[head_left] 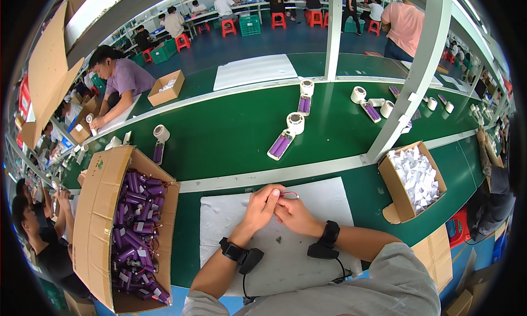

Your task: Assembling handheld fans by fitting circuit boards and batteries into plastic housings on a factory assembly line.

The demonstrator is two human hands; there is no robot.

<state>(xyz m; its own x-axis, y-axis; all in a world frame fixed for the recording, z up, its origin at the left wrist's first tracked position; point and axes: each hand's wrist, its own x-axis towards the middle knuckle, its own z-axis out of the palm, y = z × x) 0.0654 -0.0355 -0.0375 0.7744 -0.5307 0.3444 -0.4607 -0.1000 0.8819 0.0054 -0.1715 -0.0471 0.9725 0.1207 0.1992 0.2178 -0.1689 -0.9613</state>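
Note:
My left hand (259, 208) and my right hand (300, 216) meet above a white foam sheet (218, 220), both closed. A short red and dark wire lead (289, 193) pokes out between the fingers, with a small light tip at its end. Whatever body the lead belongs to is hidden inside my hands. On the sheet below them lies a tiny dark scrap (279, 240). To the left a tilted cardboard box (99, 217) holds many purple battery packs (144, 213) with wires. A box of folded white paper pieces (414, 176) stands at the right.
Beyond a metal rail (263, 176), white handheld devices with exposed purple cells (281, 144) lie on the green conveyor belt (230, 135). A metal post (411, 91) rises at the right front. Across the belt, a person in purple (129, 77) works beside a small carton (167, 89).

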